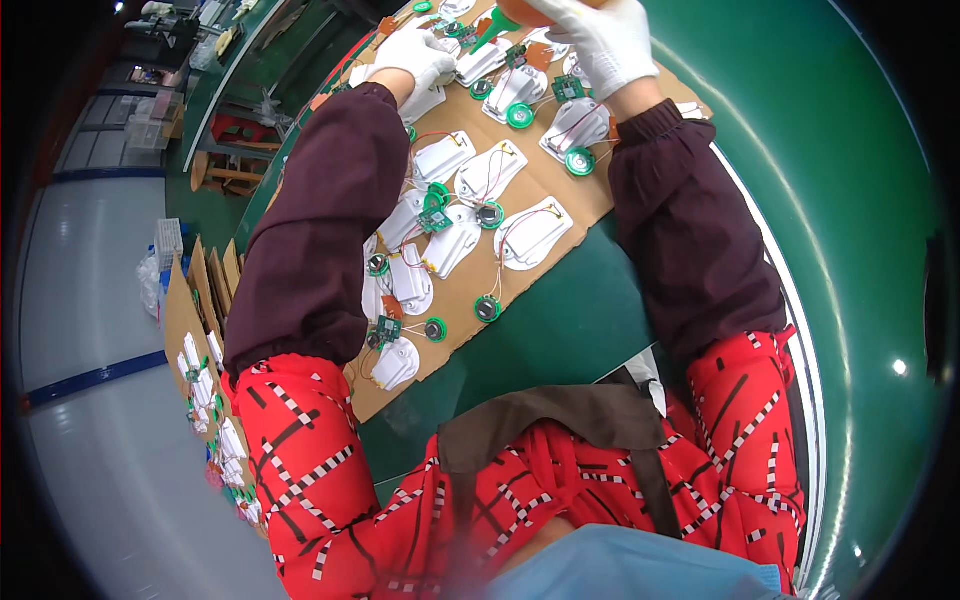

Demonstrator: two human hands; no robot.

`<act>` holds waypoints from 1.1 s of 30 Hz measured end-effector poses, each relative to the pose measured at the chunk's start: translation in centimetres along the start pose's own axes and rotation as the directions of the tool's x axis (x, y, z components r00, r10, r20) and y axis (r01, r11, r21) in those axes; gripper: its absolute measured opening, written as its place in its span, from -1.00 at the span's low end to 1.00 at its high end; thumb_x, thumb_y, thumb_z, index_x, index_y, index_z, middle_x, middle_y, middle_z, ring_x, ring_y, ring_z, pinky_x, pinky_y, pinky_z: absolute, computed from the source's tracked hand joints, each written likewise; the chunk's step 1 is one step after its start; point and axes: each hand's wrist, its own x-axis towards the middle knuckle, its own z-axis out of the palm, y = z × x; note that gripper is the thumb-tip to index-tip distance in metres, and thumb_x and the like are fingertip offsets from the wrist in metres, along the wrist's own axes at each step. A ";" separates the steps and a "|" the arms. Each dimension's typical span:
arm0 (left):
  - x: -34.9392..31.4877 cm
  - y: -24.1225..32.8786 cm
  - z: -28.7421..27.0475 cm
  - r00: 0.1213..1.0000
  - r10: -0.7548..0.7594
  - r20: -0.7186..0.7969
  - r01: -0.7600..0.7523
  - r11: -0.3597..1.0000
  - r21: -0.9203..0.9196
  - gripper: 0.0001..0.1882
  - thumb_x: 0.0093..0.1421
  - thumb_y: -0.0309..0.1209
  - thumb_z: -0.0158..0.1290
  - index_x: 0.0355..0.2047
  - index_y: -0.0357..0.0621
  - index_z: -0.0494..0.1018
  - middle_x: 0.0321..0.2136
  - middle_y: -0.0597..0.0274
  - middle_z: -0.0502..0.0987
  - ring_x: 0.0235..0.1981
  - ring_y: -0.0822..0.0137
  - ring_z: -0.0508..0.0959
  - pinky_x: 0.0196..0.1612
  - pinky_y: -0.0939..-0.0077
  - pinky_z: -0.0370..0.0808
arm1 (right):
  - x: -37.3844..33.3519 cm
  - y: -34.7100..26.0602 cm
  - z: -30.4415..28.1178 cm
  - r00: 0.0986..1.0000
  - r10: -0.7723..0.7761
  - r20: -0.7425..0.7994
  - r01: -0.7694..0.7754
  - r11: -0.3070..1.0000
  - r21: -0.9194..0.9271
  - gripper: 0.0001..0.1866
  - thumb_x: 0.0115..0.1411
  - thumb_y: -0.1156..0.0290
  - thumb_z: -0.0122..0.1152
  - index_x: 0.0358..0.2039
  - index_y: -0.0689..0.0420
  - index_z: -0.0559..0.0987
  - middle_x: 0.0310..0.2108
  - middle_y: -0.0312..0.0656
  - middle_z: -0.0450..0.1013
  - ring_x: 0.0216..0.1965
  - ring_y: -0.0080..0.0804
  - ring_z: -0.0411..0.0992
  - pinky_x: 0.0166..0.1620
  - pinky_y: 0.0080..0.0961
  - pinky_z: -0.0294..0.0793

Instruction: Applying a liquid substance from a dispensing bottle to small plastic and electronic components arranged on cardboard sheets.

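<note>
My right hand [612,45], in a white glove, is closed around an orange squeeze bottle [545,10] with a green cone nozzle [494,31], partly cut off by the upper edge. The nozzle points down and left toward the white plastic housings. Also gloved, my left hand [415,58] rests among the housings at the far left of the cardboard sheet [400,398]. Its fingers are bent together, and what lies between them is hidden. Near the right hand are a white housing [517,92], a green-rimmed round speaker [519,116] and a small green circuit board [568,88], with thin wires.
Several more housings, such as one at the sheet's right edge [535,236], lie wired to speakers [487,308]. The sheet rests on a green table [560,310]. At left, upright cardboard sheets [186,310] stand beside more white parts; a wooden stool [225,172] is beyond.
</note>
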 end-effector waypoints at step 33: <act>-1.1 1.2 -1.6 0.995 0.081 -0.063 -0.063 0.968 0.242 -0.72 -0.13 -0.28 0.19 -0.39 -0.16 0.59 -0.56 0.16 0.58 -0.57 0.41 0.56 -0.39 0.53 0.46 | -1.5 2.0 1.5 0.997 0.021 0.070 -0.012 0.990 -0.137 -0.48 -0.12 0.40 0.41 -0.11 0.24 0.46 -0.16 -0.13 0.48 -0.13 -0.39 0.42 -0.02 -0.50 0.36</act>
